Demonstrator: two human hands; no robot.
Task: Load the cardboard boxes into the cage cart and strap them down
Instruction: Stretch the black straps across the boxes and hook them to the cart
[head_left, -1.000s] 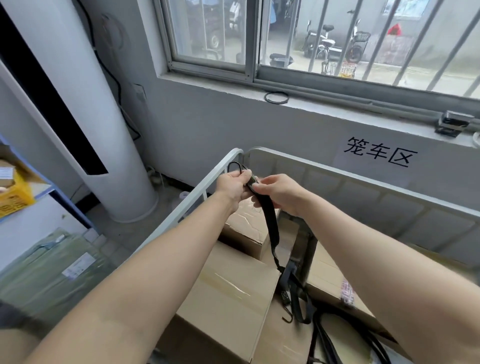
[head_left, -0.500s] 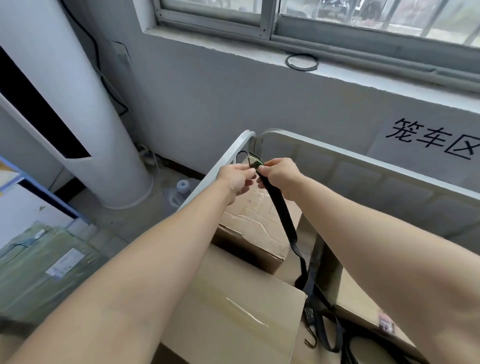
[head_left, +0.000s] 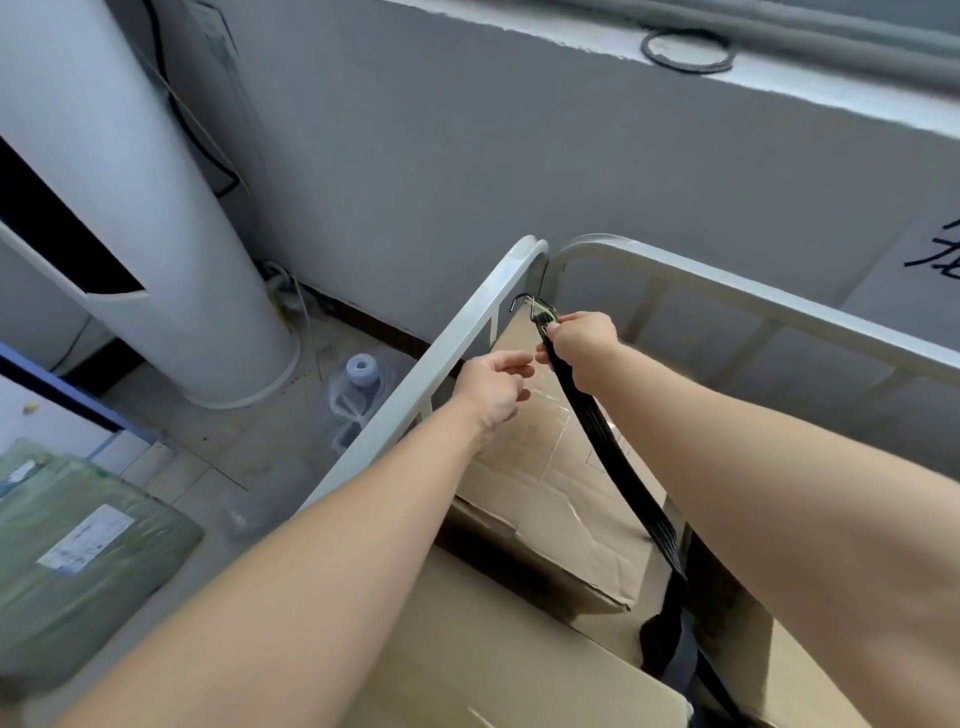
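Several cardboard boxes (head_left: 550, 467) sit inside the white cage cart (head_left: 452, 343). A black strap (head_left: 613, 462) runs from low between the boxes up to the cart's far left corner. My right hand (head_left: 584, 340) grips the strap's upper end just below its metal hook (head_left: 530, 306). The hook hangs close to the corner posts; whether it touches them is unclear. My left hand (head_left: 491, 387) hovers just left of the strap with loosely curled fingers, holding nothing.
A big white cylindrical unit (head_left: 130, 197) stands left of the cart. A clear water bottle (head_left: 353, 395) lies on the floor beside it. Green wrapped bundles (head_left: 78, 551) fill the lower left. A grey wall and a sill with a black ring (head_left: 685, 49) are behind.
My left hand has let go of the strap end and drawn back a little. My right hand has carried the hook down beside the corner post. The view has tilted downward.
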